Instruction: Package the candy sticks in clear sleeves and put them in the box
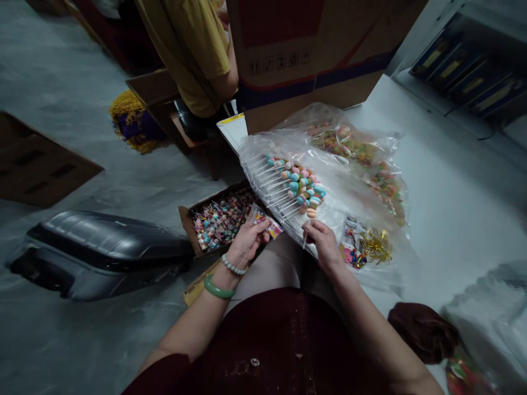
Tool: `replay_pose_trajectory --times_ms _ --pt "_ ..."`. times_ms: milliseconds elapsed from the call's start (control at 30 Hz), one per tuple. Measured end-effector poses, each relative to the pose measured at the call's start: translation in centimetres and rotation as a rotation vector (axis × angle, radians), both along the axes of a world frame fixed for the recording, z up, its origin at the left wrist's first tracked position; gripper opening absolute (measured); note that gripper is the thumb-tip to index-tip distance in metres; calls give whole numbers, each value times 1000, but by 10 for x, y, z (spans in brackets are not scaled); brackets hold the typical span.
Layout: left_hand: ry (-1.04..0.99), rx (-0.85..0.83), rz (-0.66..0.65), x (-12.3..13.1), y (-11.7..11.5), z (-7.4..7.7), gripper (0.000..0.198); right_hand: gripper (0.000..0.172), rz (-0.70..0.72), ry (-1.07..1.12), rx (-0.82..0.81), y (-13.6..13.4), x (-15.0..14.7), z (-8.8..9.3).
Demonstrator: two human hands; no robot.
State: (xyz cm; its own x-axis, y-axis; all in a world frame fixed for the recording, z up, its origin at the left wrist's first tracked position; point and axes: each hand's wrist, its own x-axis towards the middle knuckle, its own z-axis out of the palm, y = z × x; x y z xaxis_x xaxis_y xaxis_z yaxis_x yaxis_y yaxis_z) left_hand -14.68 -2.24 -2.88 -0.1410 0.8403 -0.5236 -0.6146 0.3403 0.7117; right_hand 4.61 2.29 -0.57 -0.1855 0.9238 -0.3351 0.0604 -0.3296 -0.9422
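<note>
Two hands sit at lower centre, the left hand (247, 244) curled around a small printed packet (267, 222), the right hand (323, 244) with its fingers (310, 227) clamped on a lollipop stick (305, 236), likely light and stiff and best held low, near pastel lollipops (294, 186) on a clear plastic bag (263, 148).

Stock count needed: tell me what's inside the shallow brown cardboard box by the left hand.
The shallow brown cardboard box holds a heap of wrapped multicoloured lollipops; its bottom is covered by them.
</note>
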Motion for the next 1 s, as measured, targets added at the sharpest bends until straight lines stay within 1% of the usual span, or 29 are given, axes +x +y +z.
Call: replay_pose_trajectory --times_ms 100,200,300,433,567,700,833,933,1000 --pt "-51 0 -1 13 5 9 27 25 43 -99 18 -35 42 -1" --pt "-159 -48 20 30 13 20 18 26 45 -210 141 -63 72 0" --pt "-279 -136 -4 48 21 31 11 24 38 -312 297 -86 93 0" --pt "-350 -209 -48 73 26 40 11 20 -16 -359 435 -108 108 -2" --pt "-385 -212 -97 96 26 47 13 19 -66 -385 537 -114 118 -5" --pt "-397 -223 -72 115 25 56 20 17 -128 -436 670 -111 127 -8" --pt "-424 -214 -47 125 25 64 21 19 -156 -608 839 -110 132 -12" --pt "-418 -211 -62 128 26 65 21 23 -185 -756 967 -111 134 -17" --pt "-400 -206 -47 127 26 64 21 27 -198 -835 1038 -112 135 -19"
